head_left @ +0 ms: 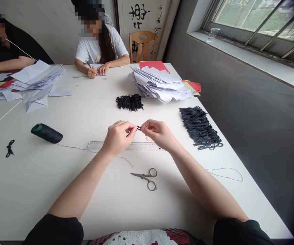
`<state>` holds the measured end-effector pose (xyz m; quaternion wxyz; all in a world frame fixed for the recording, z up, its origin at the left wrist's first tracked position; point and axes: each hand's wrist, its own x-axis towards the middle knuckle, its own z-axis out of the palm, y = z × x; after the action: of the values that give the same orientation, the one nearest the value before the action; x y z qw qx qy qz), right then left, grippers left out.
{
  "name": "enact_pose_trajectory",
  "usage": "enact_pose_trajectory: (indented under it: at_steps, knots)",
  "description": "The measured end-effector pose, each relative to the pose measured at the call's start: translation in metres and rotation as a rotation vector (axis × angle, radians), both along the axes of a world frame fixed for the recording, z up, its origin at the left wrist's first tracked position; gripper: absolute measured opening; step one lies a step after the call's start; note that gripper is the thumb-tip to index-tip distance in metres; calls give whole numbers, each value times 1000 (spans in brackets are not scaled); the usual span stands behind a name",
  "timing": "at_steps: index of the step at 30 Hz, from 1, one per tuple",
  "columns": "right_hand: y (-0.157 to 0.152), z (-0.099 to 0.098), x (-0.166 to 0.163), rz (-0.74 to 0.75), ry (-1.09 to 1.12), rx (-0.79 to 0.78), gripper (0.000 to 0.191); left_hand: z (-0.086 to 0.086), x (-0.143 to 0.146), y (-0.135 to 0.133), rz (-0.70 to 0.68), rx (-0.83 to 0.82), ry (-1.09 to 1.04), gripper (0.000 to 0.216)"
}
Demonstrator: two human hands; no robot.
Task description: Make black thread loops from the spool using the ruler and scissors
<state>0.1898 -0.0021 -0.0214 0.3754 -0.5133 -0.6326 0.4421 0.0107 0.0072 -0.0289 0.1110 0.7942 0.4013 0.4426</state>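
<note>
My left hand (117, 139) and my right hand (159, 134) meet above the white table (60, 190), their fingertips pinching a small black cord loop (138, 128). A thin dark thread (121, 157) trails from my left hand across the tabletop. Under my hands lies a clear plastic ruler (126, 146). Small steel scissors (145, 179) lie closed just below them. A black thread spool (47, 133) lies on its side to the left. Bundles of black cord loops sit ahead (129, 102) and to the right (200, 127).
A tall stack of folded white paper (159, 83) stands beyond the loops, with red sheets (153, 65) behind it. A co-worker (98, 47) writes across the table. Another person's arm (6, 63) rests beside a paper pile (36, 81). A loose black cord piece (10, 148) lies left.
</note>
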Motion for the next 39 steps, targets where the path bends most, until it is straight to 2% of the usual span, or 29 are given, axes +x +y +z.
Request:
enact_pose_trajectory:
  at_steps: [3, 5, 10, 15, 18, 28, 36, 39]
  knots:
    - [0, 1, 1, -59, 25, 18, 20, 4, 1, -2, -22, -335, -168, 15]
    - [0, 1, 0, -96, 59, 20, 24, 5, 1, -2, -31, -495, -265, 17]
    - [-2, -1, -2, -28, 47, -7, 41, 3, 0, 0, -37, -592, -340, 20]
    - [0, -4, 1, -61, 81, 62, 41, 4, -2, 4, -99, -794, -452, 25]
    - [2, -4, 3, -60, 127, 46, 41, 4, -2, 5, -144, -878, -528, 25]
    - [5, 2, 11, -114, 193, 35, 39, 5, -2, 6, -161, -915, -557, 24]
    - [6, 10, 20, -91, 121, 76, 36, 7, -7, 7, -202, -866, -390, 17]
    - [4, 12, 24, -37, 65, 83, 36, 6, -11, 9, -232, -832, -312, 16]
